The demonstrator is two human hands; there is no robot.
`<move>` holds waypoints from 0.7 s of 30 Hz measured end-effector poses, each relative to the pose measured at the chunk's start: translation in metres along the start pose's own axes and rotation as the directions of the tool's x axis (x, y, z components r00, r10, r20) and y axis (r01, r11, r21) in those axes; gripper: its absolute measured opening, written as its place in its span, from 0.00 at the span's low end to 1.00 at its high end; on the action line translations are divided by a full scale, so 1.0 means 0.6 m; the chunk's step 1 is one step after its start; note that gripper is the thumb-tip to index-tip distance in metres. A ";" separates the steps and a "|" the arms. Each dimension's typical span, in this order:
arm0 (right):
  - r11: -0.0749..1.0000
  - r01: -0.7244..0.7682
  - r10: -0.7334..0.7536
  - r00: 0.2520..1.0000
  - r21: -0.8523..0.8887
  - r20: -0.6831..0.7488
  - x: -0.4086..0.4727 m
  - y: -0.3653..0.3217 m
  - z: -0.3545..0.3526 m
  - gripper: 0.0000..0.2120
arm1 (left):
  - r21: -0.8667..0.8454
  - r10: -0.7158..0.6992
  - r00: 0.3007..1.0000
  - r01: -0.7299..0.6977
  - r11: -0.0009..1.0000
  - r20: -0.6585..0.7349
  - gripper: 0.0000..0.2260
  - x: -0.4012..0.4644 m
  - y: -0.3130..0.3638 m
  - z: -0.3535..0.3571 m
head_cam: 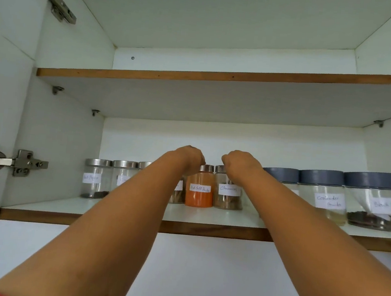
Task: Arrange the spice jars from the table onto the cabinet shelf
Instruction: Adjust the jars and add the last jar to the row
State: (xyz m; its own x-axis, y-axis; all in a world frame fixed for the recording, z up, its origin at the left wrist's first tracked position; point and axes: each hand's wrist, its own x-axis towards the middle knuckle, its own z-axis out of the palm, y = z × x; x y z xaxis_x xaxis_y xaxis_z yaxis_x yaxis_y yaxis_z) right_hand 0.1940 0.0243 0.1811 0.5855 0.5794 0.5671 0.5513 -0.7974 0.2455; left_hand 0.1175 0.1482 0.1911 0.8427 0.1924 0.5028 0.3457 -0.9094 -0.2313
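Likely risk: jars stand packed lid to lid, so a nudge from either wrist could knock a neighbour over or off the shelf edge [205, 228]. The left hand [190, 157] curls over a jar mostly hidden behind it; the right hand [240, 164] curls at the cinnamon jar [228, 191]. Whether either actually clamps a lid can't be told. The red chilli jar [199, 187] sits between both hands on the cabinet shelf.

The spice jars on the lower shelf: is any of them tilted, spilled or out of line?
Nothing spilled or tipped: the visible jars stand upright in one row. One oddity: the black pepper jar at the far right has a white paper or bag inside, against the glass. The arms hide some jars.
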 end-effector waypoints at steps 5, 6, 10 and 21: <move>0.999 -0.043 0.045 0.992 -0.013 0.115 0.039 -0.004 0.016 0.16 | -0.024 0.009 1.000 -0.008 1.000 0.021 0.22 0.027 -0.009 0.026; 0.999 -0.049 0.049 0.990 -0.010 0.134 0.043 -0.005 0.018 0.16 | -0.033 0.010 1.000 -0.009 0.999 0.018 0.21 0.030 -0.010 0.032; 0.998 -0.068 0.066 0.982 0.008 0.175 0.051 0.000 0.027 0.18 | -0.150 0.022 0.999 -0.029 0.988 -0.044 0.20 0.039 -0.024 0.053; 0.977 -0.029 0.038 0.999 0.213 -0.037 0.002 -0.010 0.014 0.41 | -0.018 0.056 0.988 -0.059 0.998 -0.146 0.21 0.035 -0.008 0.084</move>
State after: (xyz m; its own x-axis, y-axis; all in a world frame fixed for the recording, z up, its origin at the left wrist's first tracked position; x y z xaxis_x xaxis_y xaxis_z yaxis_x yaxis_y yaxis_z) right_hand 0.1966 0.0314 0.1736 0.5832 0.5421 0.6049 0.6481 -0.7595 0.0558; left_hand 0.1540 0.1752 0.1610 0.7912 0.0854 0.6055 0.2877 -0.9258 -0.2454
